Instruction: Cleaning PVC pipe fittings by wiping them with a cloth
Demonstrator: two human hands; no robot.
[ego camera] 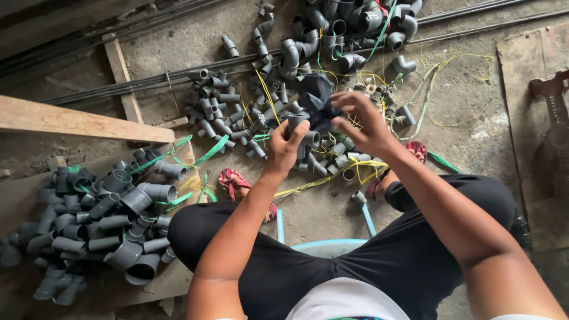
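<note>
My left hand (288, 147) grips a grey plastic pipe fitting (296, 124) held up in front of me. My right hand (361, 121) pinches a dark crumpled cloth (318, 101) against the top of that fitting. Both hands hover over a scattered pile of small grey pipe elbows and tees (228, 115) on the concrete floor. I sit with knees apart in black shorts, red sandals (234, 179) on my feet.
A heap of larger grey fittings (101, 219) lies at lower left on a board. More big elbows (344, 26) sit at the top. Yellow and green strings (435, 89), steel rods (148, 80), a wooden plank (71, 121) and a light blue stool frame (323, 243) surround me.
</note>
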